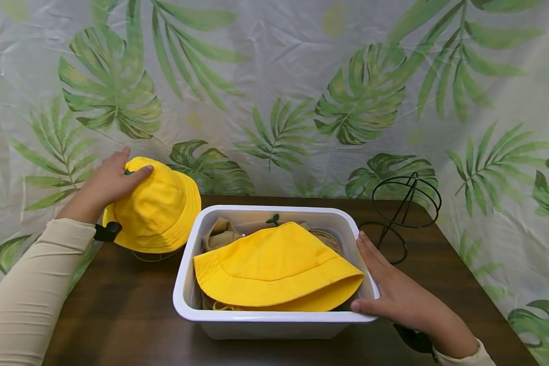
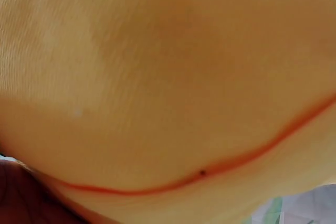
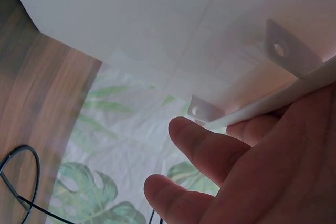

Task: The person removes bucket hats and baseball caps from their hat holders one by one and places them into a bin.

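Observation:
My left hand (image 1: pixel 112 178) rests on the crown of a yellow bucket hat (image 1: pixel 160 208), its thumb stretched across the fabric near a bit of green at the top; the other fingers are partly hidden. Below that hat's brim a thin wire ring shows. The left wrist view is filled by yellow cloth (image 2: pixel 157 77) with a reddish edge line. On the other side, my right hand (image 1: pixel 400 290) touches the right rim of a white plastic tub (image 1: pixel 274 316), fingers extended along its outside. A second yellow hat (image 1: pixel 274 269) lies in the tub, a green sprout (image 1: pixel 273 219) behind its crown.
Beige fabric (image 1: pixel 221 234) is tucked in the tub behind the hat. A black wire stand (image 1: pixel 407 203) with rings is on the brown wooden table (image 1: pixel 132 305), back right. A leaf-print curtain (image 1: pixel 279 76) hangs behind the table and along its sides.

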Available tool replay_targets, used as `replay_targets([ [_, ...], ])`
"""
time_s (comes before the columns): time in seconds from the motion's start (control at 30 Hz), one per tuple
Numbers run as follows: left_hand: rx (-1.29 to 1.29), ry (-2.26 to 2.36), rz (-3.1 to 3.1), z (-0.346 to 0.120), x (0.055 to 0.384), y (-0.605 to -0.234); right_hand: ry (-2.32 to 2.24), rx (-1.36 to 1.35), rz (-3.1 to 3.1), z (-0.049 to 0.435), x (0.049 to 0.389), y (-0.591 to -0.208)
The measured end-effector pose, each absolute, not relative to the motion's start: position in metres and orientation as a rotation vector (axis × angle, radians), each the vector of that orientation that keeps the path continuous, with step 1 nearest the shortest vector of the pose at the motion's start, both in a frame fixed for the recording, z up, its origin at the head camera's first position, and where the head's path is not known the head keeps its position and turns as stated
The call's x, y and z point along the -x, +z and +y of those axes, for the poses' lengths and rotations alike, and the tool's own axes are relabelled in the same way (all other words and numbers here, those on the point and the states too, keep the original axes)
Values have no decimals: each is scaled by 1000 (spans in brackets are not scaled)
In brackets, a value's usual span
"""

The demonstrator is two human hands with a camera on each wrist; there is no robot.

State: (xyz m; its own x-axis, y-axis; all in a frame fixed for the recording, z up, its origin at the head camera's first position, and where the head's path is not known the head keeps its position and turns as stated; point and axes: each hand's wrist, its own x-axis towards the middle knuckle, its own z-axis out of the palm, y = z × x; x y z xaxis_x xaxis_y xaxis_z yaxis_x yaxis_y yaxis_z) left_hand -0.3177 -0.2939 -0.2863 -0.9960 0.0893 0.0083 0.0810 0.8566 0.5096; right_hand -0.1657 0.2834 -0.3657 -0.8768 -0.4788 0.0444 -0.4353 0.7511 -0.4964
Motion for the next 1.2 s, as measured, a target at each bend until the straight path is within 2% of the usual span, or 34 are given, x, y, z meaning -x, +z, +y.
replay_targets([
  [0.63,-276,786,3042,-285,317,-285,-793,739,2859,285,165,-369],
  [1.2,-265,773,3143,-282,315,-282,-797,745,2860,284,165,-368],
])
